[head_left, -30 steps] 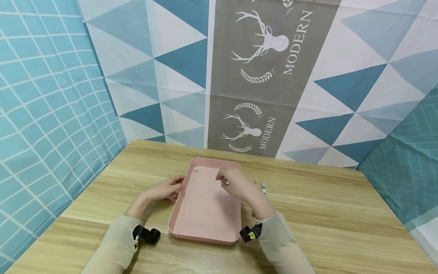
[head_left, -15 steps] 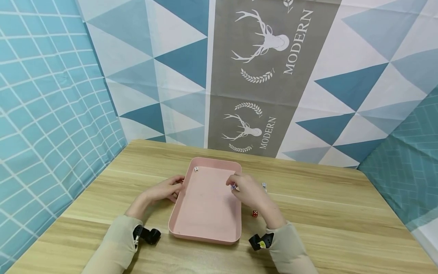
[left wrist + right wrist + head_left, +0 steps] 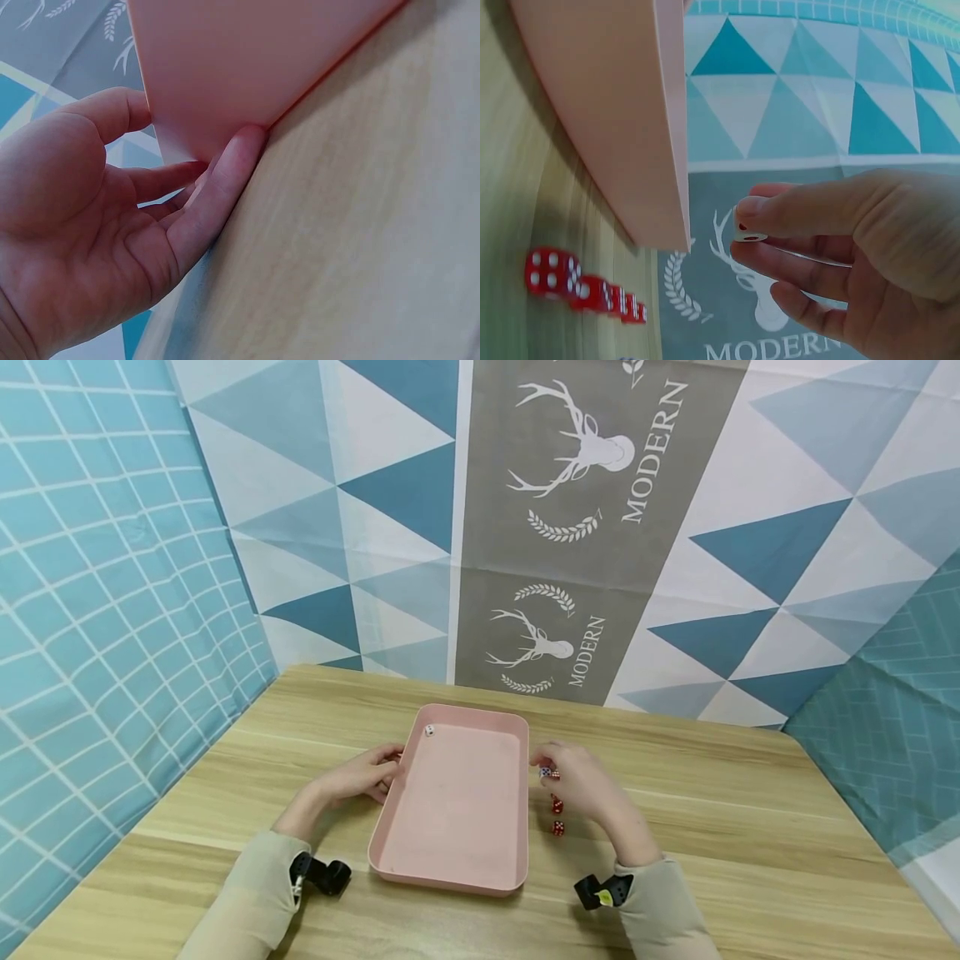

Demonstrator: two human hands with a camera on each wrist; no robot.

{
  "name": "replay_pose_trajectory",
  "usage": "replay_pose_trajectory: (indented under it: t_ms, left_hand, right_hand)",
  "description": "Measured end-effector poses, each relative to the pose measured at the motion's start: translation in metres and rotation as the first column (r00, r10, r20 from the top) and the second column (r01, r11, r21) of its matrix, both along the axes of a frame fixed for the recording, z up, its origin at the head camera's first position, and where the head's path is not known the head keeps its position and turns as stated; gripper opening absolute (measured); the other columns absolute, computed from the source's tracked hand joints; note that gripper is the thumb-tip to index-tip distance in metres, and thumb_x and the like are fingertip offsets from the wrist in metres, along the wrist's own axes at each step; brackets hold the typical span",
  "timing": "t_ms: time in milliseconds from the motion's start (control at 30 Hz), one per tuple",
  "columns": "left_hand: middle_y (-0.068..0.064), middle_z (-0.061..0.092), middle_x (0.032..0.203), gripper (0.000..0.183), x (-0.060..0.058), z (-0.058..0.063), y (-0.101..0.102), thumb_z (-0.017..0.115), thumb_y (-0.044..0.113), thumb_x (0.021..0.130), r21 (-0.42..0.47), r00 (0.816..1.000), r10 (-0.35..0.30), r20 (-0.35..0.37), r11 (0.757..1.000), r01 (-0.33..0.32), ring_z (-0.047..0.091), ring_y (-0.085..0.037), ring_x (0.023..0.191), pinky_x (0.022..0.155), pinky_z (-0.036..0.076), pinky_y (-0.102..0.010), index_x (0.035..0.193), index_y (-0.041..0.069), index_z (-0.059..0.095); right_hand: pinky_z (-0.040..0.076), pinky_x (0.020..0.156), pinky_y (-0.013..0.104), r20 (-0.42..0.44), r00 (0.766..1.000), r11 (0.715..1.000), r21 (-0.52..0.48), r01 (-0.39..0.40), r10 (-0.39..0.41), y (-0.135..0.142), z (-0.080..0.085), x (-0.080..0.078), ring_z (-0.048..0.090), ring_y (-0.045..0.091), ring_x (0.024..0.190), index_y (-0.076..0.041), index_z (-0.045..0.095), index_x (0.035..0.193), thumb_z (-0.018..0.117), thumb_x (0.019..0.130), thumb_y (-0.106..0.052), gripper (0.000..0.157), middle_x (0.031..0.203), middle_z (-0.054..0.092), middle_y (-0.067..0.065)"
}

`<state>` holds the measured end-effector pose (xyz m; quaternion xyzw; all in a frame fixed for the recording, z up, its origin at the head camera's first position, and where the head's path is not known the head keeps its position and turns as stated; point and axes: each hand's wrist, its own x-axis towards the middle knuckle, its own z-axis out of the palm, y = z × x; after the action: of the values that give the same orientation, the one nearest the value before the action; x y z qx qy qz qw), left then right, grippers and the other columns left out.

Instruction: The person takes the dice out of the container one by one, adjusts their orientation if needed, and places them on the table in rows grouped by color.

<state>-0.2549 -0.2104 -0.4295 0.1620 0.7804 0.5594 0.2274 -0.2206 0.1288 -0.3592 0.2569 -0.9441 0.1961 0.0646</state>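
Note:
A shallow pink tray [image 3: 450, 810] lies on the wooden table. At its left wall is my left hand [image 3: 367, 775]; in the left wrist view, thumb [image 3: 124, 112] at the rim, the other fingers against the outer wall. Beyond the right wall, my right hand [image 3: 581, 785] pinches a white die [image 3: 748, 225] between thumb and fingertips, above the table. Under and beside that hand runs a row of red dice [image 3: 551, 271] with white pips, partly covered in the head view. One white die [image 3: 429, 730] sits in the tray's far left corner.
The wooden table [image 3: 750, 827] extends to both sides of the tray. A patterned cloth [image 3: 390, 527] hangs behind its far edge, and a blue grid cloth [image 3: 97, 610] along the left. Each wrist wears a black camera [image 3: 330, 877].
My right hand has moved right, from over the tray to beyond its right wall, keeping the white die. More red dice show beside it. The left hand and tray have stayed put.

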Motion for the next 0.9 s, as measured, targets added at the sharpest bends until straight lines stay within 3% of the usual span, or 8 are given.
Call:
replay_pose_trajectory:
  t_ms: [600, 900]
  left_hand:
    - [-0.023, 0.053, 0.110, 0.053, 0.000, 0.002, 0.000, 0.040, 0.018, 0.095, 0.001, 1.000, 0.003, 0.002, 1.000, -0.003, 0.060, -0.021, 0.082, 0.069, 0.054, -0.036, 0.139, -0.004, 0.022]
    - [-0.023, 0.052, 0.111, 0.052, 0.000, 0.001, 0.000, 0.039, 0.017, 0.095, 0.003, 1.000, -0.001, 0.007, 1.000, 0.001, 0.060, -0.021, 0.083, 0.070, 0.054, -0.036, 0.139, -0.005, 0.022]
  right_hand:
    - [0.049, 0.068, 0.030, 0.077, 0.996, 0.999, 0.020, 0.036, -0.038, 0.029, 0.002, -0.007, 0.057, 0.016, 0.075, -0.003, 0.067, 0.081, 0.066, 0.071, 0.002, 0.011, 0.082, 0.059, 0.003]
    - [0.040, 0.058, 0.028, 0.135, 0.986, 0.986, 0.145, 0.078, -0.098, 0.042, 0.000, -0.007, 0.046, 0.013, 0.066, -0.009, 0.064, 0.075, 0.069, 0.068, 0.001, 0.013, 0.069, 0.051, -0.001]
